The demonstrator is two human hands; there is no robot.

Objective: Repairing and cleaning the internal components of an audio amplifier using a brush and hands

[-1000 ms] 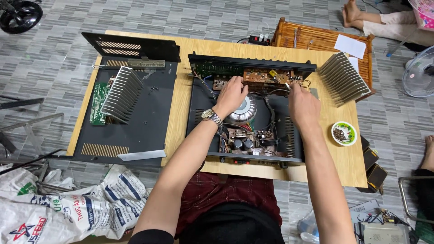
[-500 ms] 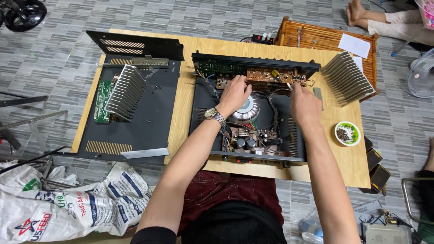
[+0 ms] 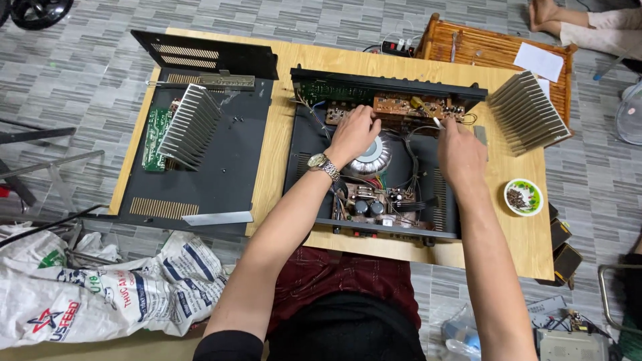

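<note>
An open black amplifier chassis (image 3: 302,144) lies on a wooden table (image 3: 281,144). Inside are a brown circuit board (image 3: 408,105) at the back, a round silver transformer (image 3: 372,158) in the middle and a capacitor board (image 3: 374,204) at the front. My left hand (image 3: 353,134), with a metal wristwatch (image 3: 324,164), lies over the transformer, its fingertips down at the brown board's front edge. My right hand (image 3: 460,152) is curled beside it, and a thin pale tool tip (image 3: 438,122) sticks out of it toward the board.
On the table's left lies the black cover panel (image 3: 221,174) with a finned heat sink (image 3: 189,125) and a green board (image 3: 156,137). A second heat sink (image 3: 528,112) and a small bowl of screws (image 3: 523,196) sit right. A wicker tray (image 3: 468,47), printed sacks (image 3: 100,294) and another person's feet (image 3: 545,13) surround the table.
The view has shifted slightly. Both hands stay at the brown board inside the chassis, with only small finger movement.
</note>
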